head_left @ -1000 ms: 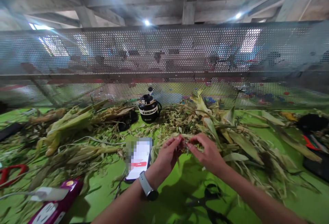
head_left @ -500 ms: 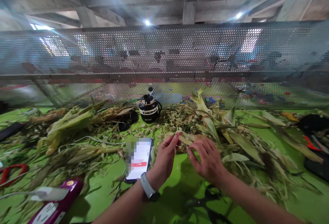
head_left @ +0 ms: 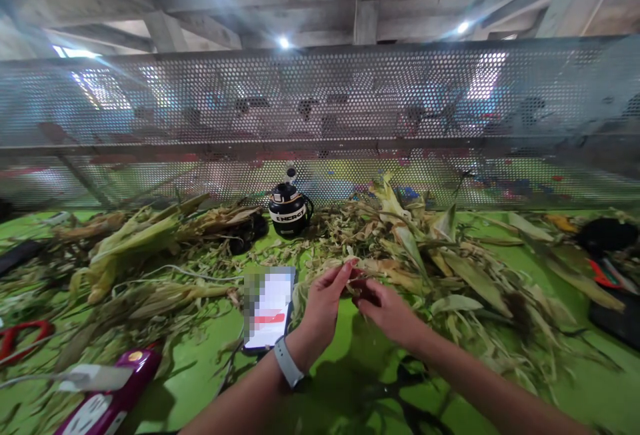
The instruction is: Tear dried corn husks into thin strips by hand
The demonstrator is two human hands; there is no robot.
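Note:
My left hand (head_left: 323, 305), with a watch strap on its wrist, pinches a thin pale strip of corn husk (head_left: 356, 280) between thumb and finger. From the right, my right hand (head_left: 387, 310) meets it, fingers curled and closed on the same small strip; the exact grip is partly hidden. Just behind both hands lies a heap of dry, shredded corn husks (head_left: 415, 248). A phone (head_left: 273, 308) with a lit screen lies left of my left hand. Below my right forearm, black scissors (head_left: 400, 392) rest on the green table (head_left: 340, 395).
A black jug-shaped bottle (head_left: 289, 212) stands at the back, before a perforated metal screen (head_left: 320, 102). More husks (head_left: 135, 242) cover the left side. A purple power strip (head_left: 110, 395) with a white charger and red-handled scissors (head_left: 25, 338) lie at the left. Dark objects (head_left: 607, 238) sit far right.
My right hand has moved left, bringing its fingers in to my left fingertips, and has closed. My left hand has hardly moved.

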